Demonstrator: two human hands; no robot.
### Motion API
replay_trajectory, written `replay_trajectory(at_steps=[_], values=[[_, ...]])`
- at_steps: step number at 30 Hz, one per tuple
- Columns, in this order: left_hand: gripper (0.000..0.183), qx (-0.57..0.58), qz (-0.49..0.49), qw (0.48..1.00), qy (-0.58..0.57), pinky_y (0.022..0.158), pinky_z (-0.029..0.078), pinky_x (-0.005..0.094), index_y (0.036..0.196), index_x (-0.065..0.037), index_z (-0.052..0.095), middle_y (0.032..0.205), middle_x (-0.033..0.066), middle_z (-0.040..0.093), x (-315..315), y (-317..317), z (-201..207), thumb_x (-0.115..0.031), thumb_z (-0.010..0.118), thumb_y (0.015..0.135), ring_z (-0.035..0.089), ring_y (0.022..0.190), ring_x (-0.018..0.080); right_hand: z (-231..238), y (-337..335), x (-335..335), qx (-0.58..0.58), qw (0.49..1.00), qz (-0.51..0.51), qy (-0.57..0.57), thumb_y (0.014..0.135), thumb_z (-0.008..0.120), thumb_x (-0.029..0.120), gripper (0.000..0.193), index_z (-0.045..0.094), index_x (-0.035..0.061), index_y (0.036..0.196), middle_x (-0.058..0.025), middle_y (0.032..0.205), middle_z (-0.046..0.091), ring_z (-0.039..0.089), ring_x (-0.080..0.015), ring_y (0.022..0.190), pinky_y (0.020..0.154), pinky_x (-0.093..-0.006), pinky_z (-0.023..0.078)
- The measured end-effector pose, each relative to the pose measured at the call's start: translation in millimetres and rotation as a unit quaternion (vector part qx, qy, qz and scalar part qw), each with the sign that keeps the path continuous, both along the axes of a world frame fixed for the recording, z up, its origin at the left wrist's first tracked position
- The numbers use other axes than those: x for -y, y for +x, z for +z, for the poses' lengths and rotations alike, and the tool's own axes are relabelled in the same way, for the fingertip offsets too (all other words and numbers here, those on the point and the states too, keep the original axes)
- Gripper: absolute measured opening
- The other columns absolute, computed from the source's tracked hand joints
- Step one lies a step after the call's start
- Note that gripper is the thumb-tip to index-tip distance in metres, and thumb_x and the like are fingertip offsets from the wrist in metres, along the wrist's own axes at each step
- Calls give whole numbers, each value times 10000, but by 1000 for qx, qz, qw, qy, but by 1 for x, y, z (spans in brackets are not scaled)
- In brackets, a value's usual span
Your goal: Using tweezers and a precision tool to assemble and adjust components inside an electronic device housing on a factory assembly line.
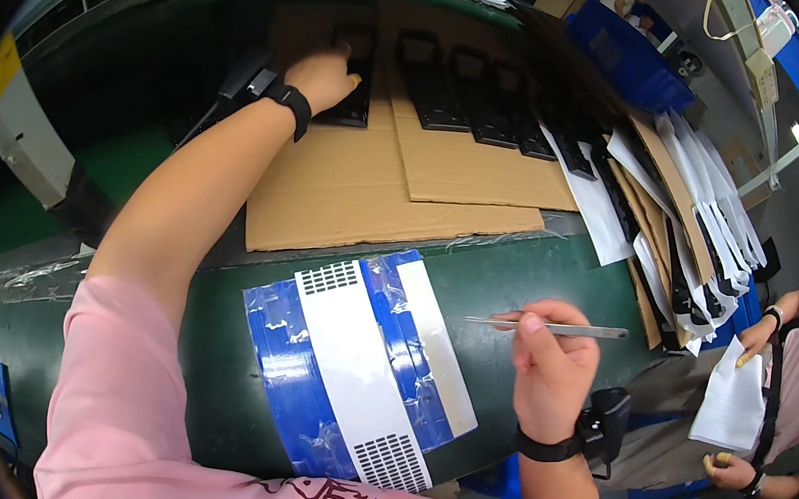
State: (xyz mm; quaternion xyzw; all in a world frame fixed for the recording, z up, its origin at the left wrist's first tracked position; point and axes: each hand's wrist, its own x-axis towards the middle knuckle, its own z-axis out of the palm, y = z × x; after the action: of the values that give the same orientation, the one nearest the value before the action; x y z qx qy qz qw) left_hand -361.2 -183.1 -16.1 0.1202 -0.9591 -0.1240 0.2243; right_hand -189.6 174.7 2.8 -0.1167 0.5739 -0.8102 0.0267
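Tweezers (598,332), slim shiny metal, in right fingers (536,340)

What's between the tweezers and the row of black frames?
In the head view, from the tweezers to the frames: green table, a thin strip of clear film, then the cardboard under the frames.

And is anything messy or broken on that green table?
Nothing is clearly spilled or broken. But the upper cardboard sheet overlaps the lower cardboard sheet and looks crooked, and the shiny clear tape on the blue board looks wrinkled.
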Motion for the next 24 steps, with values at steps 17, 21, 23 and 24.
replay_trajectory(at_steps=[17, 21, 23, 24], values=[[119, -187, -85, 666, 717, 663, 486, 242, 939, -26, 518, 832, 39, 577, -18, 209, 36, -105, 459, 873, 573, 720, 113, -59, -38, 97, 44, 987, 154, 10, 724, 580, -40, 85, 551, -11, 798, -46, 656, 566, 514, -72, 528, 462, -168, 367], [154, -261, -91, 663, 696, 733, 483, 296, 1000, -22, 435, 916, 61, 528, -27, 241, 52, -55, 458, 852, 546, 821, 148, -58, -40, 98, 70, 985, 159, 20, 716, 575, -55, 101, 540, -19, 804, -42, 656, 556, 509, -79, 520, 463, -173, 372], [165, -246, -91, 657, 707, 731, 483, 295, 1010, -21, 435, 914, 61, 530, -34, 241, 59, -58, 461, 851, 548, 819, 148, -58, -40, 98, 69, 985, 155, 19, 713, 573, -60, 102, 539, -24, 803, -47, 654, 554, 510, -83, 521, 464, -175, 374], [175, -231, -91, 652, 716, 730, 483, 294, 1020, -21, 435, 912, 61, 531, -38, 241, 61, -60, 464, 851, 549, 816, 149, -58, -40, 98, 69, 986, 153, 16, 711, 571, -64, 103, 538, -29, 803, -51, 651, 553, 511, -87, 522, 465, -177, 376]])
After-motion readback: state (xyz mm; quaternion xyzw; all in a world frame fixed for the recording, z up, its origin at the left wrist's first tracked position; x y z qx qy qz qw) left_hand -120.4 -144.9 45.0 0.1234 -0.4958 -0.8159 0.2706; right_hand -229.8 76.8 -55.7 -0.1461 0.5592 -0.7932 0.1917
